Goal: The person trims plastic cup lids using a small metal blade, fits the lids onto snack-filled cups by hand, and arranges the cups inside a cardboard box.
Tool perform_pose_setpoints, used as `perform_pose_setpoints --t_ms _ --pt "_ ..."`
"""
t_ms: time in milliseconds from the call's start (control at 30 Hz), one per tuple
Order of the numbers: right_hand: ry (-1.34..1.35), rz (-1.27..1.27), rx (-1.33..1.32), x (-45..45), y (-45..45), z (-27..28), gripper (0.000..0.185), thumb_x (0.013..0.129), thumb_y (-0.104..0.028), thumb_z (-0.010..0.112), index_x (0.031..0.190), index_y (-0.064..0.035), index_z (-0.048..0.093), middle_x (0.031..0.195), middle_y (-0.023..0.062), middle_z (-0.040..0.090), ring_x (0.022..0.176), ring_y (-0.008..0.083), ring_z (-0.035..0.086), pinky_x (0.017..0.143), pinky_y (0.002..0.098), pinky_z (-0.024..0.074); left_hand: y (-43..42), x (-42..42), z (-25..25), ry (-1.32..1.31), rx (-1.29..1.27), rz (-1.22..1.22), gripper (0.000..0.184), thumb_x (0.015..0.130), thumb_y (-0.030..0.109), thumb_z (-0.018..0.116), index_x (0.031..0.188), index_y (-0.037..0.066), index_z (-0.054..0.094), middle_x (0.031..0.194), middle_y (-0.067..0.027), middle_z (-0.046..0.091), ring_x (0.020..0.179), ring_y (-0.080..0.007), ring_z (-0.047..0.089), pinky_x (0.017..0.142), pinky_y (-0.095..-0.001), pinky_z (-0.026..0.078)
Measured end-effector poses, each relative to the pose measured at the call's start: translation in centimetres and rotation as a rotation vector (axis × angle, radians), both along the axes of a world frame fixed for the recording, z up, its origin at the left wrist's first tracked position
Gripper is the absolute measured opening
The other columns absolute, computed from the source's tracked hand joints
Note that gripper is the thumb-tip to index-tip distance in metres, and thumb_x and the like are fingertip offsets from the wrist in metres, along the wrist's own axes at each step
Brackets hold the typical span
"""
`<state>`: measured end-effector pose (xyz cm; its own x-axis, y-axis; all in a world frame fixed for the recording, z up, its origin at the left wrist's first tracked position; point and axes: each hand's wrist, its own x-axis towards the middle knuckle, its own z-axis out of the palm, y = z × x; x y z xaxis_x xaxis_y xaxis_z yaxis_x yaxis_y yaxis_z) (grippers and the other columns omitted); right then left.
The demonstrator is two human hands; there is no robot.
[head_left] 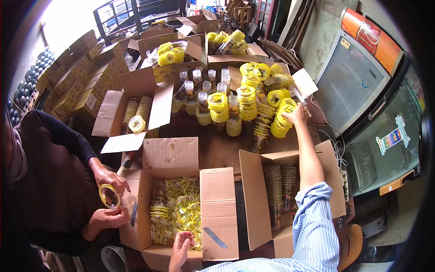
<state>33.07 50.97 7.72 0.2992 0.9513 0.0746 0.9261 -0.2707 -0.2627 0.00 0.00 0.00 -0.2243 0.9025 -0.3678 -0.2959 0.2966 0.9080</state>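
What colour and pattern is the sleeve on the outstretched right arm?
Light blue sleeve with thin white stripes; it shows best in the head view.

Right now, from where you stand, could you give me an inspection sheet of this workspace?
Surface: brown tabletop, crowded at its far side.
Job's things: clear-topped tubes, yellow-ringed stacks, small packets in a box.
Clutter: open cardboard boxes around.
Hands: right hand touches a yellow-ringed stack; left hand at the packet box's near side, nothing seen in it.
Cables: pale cables hang beside the fridge.
Surroundings: fridge right, co-worker left.
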Motion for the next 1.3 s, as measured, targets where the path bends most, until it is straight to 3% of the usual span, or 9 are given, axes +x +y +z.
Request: perform_pose_setpoints --t_ms 300,400,633,733,967,1000,1033,1200,1300 --pt "-0.063 0.013 -0.053 -0.3 0.9 2.4 0.093 0.043 -0.056 0.078 0.111 0.0034 0.056 0.120 0.0235 0.052 0.114 0.0307 0.049 0.096 0.0353 0.0415 -0.2 -0.2 -2.4 0.006 -0.034 0.106 0.044 0.091 0.023 0.055 0.129 0.008 0.039 0.095 -0.0030 0.056 0.075 -0.0109 0.055 0.061 -0.0233 0.046" --pt "0.016 0.136 -0.130 -0.5 1.7 4.5 0.091 0.043 -0.057 0.076 0.106 0.0065 0.058 0.115 0.0256 0.054 0.117 0.0325 0.046 0.095 0.0354 0.0422 0.0 -0.3 -1.9 0.042 -0.079 0.111 0.036 0.091 0.022 0.054 0.123 0.008 0.044 0.095 -0.0030 0.056 0.075 -0.0106 0.055 0.061 -0.0233 0.046" --pt "-0.065 0.202 0.167 -0.6 0.5 9.3 0.091 0.043 -0.053 0.078 0.113 0.0017 0.057 0.113 0.0223 0.057 0.108 0.0297 0.053 0.095 0.0337 0.0411 -0.2 0.1 -2.8 0.017 -0.052 0.153 0.033 0.091 0.024 0.055 0.120 0.011 0.046 0.098 -0.0025 0.055 0.079 -0.0107 0.055 0.065 -0.0244 0.047" --pt "0.019 0.270 0.302 -0.8 -1.2 11.9 0.091 0.044 -0.055 0.079 0.111 0.0027 0.057 0.112 0.0216 0.058 0.107 0.0293 0.053 0.094 0.0342 0.0419 0.2 -0.1 -1.5 0.048 0.059 0.083 0.024 0.089 0.011 0.051 0.111 0.004 0.045 0.096 -0.0043 0.053 0.083 -0.0096 0.051 0.071 -0.0230 0.045" --pt "0.536 0.780 0.331 -8.1 -14.5 19.0 0.090 0.050 -0.050 0.081 0.113 0.0080 0.053 0.111 0.0208 0.055 0.101 0.0291 0.057 0.090 0.0342 0.0437 0.6 0.5 2.2 0.240 0.159 0.029 0.033 0.080 0.006 0.062 0.109 0.005 0.046 0.095 -0.0031 0.052 0.085 -0.0103 0.051 0.070 -0.0228 0.043" --pt "0.320 0.817 0.355 -9.1 -16.6 19.5 0.086 0.051 -0.046 0.081 0.114 0.0060 0.054 0.110 0.0181 0.053 0.104 0.0286 0.054 0.092 0.0339 0.0423 0.4 0.5 2.9 0.275 0.190 0.027 0.035 0.079 0.008 0.064 0.109 0.005 0.046 0.094 -0.0037 0.053 0.086 -0.0110 0.052 0.069 -0.0238 0.044" --pt "0.252 0.891 0.346 -10.3 -19.0 19.9 0.075 0.057 -0.029 0.084 0.117 0.0024 0.052 0.108 0.0116 0.049 0.088 0.0178 0.061 0.081 0.0284 0.0487 -0.1 0.6 3.4 0.296 0.217 0.041 0.036 0.079 0.008 0.064 0.110 0.005 0.045 0.095 -0.0040 0.053 0.085 -0.0112 0.052 0.069 -0.0240 0.044" --pt "0.404 1.232 0.611 -14.6 -33.0 18.5 0.084 0.047 -0.035 0.084 0.120 -0.0068 0.052 0.101 0.0108 0.046 0.098 0.0271 0.052 0.086 0.0383 0.0441 -3.2 0.9 5.7 0.392 0.310 0.096 0.048 0.075 0.009 0.069 0.115 0.006 0.041 0.102 -0.0061 0.051 0.087 -0.0127 0.051 0.069 -0.0248 0.044" --pt "0.383 1.328 0.633 -15.6 -40.3 16.3 0.086 0.048 -0.022 0.084 0.125 -0.0111 0.047 0.107 0.0105 0.044 0.094 0.0250 0.053 0.084 0.0400 0.0459 -4.6 0.7 7.9 0.546 0.365 0.113 0.053 0.073 0.010 0.071 0.116 0.007 0.040 0.104 -0.0068 0.051 0.089 -0.0129 0.050 0.068 -0.0245 0.044"
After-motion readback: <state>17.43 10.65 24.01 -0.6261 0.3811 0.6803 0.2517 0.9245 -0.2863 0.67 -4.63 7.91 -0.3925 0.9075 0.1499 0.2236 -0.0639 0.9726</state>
